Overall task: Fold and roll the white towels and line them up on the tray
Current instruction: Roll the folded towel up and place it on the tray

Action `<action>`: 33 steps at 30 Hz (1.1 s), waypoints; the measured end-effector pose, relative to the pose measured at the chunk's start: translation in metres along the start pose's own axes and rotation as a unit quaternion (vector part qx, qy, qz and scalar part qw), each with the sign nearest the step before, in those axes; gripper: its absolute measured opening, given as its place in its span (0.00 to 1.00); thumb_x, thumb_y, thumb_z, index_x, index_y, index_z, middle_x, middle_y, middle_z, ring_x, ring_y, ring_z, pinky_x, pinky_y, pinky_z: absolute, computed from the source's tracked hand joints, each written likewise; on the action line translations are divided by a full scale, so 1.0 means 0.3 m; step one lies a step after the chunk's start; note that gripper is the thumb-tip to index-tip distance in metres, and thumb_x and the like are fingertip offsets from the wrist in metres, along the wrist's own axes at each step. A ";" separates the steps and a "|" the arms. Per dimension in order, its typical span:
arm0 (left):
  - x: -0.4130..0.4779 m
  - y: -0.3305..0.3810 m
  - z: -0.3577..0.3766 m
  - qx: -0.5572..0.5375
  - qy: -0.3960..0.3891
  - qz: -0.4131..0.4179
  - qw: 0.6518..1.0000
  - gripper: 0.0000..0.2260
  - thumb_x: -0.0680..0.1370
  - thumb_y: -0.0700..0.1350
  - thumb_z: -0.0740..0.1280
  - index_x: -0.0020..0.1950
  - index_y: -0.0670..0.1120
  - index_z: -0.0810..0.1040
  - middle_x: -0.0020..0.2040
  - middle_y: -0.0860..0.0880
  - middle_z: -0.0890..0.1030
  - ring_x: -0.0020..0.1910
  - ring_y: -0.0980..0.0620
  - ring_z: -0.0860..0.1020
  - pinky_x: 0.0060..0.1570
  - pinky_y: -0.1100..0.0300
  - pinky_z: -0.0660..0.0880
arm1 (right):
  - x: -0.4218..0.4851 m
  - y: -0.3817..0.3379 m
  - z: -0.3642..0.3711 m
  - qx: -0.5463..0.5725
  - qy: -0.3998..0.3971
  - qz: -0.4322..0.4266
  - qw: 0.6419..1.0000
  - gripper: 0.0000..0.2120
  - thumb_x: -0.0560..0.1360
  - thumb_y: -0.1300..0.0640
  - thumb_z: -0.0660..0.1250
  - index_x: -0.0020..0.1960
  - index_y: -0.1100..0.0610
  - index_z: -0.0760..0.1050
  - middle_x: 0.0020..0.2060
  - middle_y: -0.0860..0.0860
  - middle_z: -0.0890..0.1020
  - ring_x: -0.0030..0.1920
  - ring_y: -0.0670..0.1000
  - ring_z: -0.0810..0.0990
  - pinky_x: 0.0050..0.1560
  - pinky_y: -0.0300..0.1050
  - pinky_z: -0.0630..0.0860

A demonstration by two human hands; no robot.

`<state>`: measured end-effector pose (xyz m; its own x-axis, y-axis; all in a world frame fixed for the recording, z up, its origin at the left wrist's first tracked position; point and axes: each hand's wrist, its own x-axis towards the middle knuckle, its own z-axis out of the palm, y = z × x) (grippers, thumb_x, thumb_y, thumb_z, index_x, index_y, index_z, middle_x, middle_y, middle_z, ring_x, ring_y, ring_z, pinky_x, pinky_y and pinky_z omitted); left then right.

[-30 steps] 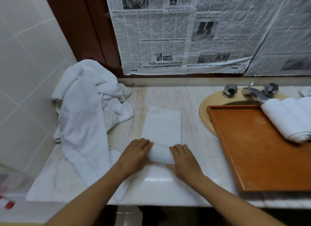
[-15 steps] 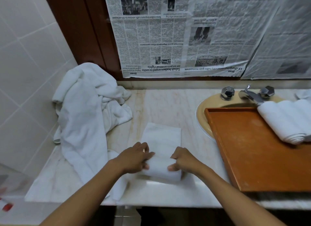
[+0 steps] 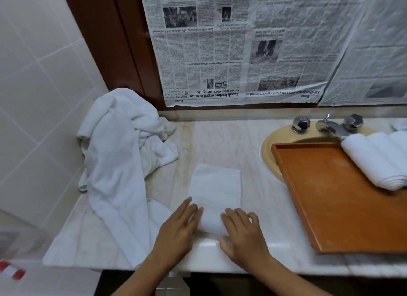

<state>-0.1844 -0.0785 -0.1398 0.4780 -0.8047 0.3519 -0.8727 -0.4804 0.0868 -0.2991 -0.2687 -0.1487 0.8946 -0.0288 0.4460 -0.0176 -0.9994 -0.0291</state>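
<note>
A folded white towel (image 3: 217,185) lies as a narrow strip on the marble counter, its near end wound into a short roll (image 3: 211,220). My left hand (image 3: 178,231) lies flat on the roll's left end, fingers straight. My right hand (image 3: 242,231) presses the right end, fingers extended and thumb at the roll's near side. An orange wooden tray (image 3: 334,207) sits to the right, partly over the sink. Rolled white towels (image 3: 378,159) lie side by side at its far right corner.
A heap of loose white towels (image 3: 119,163) drapes over the counter's left side against the tiled wall. A yellow sink (image 3: 271,150) with chrome taps (image 3: 328,126) sits behind the tray. Newspaper (image 3: 242,48) covers the wall behind. The counter's front edge runs just below my hands.
My fingers have gone from curled round the roll to flat on top of it. The roll is a little farther along the strip than a second ago.
</note>
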 end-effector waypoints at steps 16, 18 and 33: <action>0.108 -0.069 -0.026 0.008 -0.084 0.067 0.994 0.26 0.65 0.55 0.73 0.61 0.48 0.79 0.48 0.49 0.79 0.36 0.49 0.78 0.34 0.61 0.72 | 0.102 0.068 -0.059 0.080 -0.173 0.024 0.981 0.30 0.56 0.47 0.82 0.54 0.53 0.76 0.47 0.49 0.77 0.44 0.51 0.76 0.38 0.41 0.73; 0.128 -0.056 -0.057 -0.022 -0.127 0.050 0.990 0.24 0.70 0.57 0.70 0.65 0.50 0.77 0.51 0.50 0.78 0.42 0.48 0.79 0.40 0.60 0.70 | 0.116 0.084 -0.072 0.126 -0.195 0.034 0.972 0.28 0.66 0.50 0.77 0.62 0.54 0.72 0.54 0.49 0.75 0.54 0.52 0.72 0.47 0.42 0.69; 0.080 0.051 -0.004 -0.066 0.140 -0.074 0.985 0.06 0.73 0.46 0.66 0.42 0.51 0.83 0.40 0.54 0.78 0.38 0.51 0.76 0.41 0.59 0.63 | 0.121 0.008 -0.087 0.176 -0.111 0.252 0.945 0.09 0.71 0.60 0.66 0.46 0.49 0.70 0.46 0.45 0.73 0.50 0.51 0.72 0.46 0.47 0.63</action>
<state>-0.1865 -0.1048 -0.1290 0.5716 -0.5927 0.5674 -0.8094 -0.5208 0.2714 -0.2783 -0.2725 -0.1092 0.8846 -0.4558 0.0986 -0.3514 -0.7905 -0.5016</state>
